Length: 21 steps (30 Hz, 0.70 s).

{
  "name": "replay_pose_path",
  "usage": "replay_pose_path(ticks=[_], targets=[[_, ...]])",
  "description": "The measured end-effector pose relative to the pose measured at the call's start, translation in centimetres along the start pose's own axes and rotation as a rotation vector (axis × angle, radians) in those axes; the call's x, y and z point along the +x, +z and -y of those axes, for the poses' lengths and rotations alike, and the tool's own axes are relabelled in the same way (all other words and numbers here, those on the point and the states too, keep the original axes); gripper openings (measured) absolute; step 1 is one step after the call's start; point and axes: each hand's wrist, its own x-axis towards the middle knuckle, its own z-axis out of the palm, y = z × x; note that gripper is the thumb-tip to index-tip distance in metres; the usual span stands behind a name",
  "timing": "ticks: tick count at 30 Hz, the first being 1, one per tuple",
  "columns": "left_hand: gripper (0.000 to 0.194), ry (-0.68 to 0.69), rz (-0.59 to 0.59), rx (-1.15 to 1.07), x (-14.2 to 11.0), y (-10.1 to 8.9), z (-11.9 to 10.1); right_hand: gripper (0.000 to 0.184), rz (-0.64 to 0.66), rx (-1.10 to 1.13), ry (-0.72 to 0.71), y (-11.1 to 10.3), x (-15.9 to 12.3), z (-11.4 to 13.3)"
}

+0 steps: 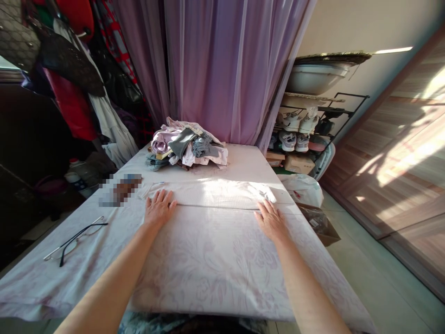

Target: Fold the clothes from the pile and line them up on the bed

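A white garment (212,192) lies folded into a long, flat strip across the table. On its left end rests my left hand (160,208), palm down with the fingers spread. My right hand (270,218) lies flat at the right end, its fingertips touching the cloth's edge. Neither hand grips the fabric. Beyond the strip is a heaped pile of clothes (189,146) in lilac, grey, pink and white. The exact kind of the folded garment cannot be made out.
The table wears a pale floral tablecloth (222,260). Eyeglasses (74,241) lie at the left, near a blurred-out item (121,190). Purple curtains (215,69) hang behind. A shoe rack (333,111) with sneakers stands at the right, above a cardboard box (321,225). Bags hang at the left.
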Motion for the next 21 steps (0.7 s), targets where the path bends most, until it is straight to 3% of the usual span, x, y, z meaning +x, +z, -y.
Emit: replay_pose_path(ticks=[4,9,21], targets=[[0.056,-0.084,0.051,-0.002,-0.8,-0.7,1.0,0.047,-0.108,-0.009,-0.035,0.8,0.1,-0.5],[0.061,-0.168,0.043,-0.013,-1.0,-0.8,1.1,0.046,-0.148,-0.011,-0.061,1.6,0.3,-0.9],[0.055,-0.173,0.015,-0.080,-1.0,-0.9,1.3,0.046,-0.259,0.023,-0.064,2.6,0.2,-1.9]])
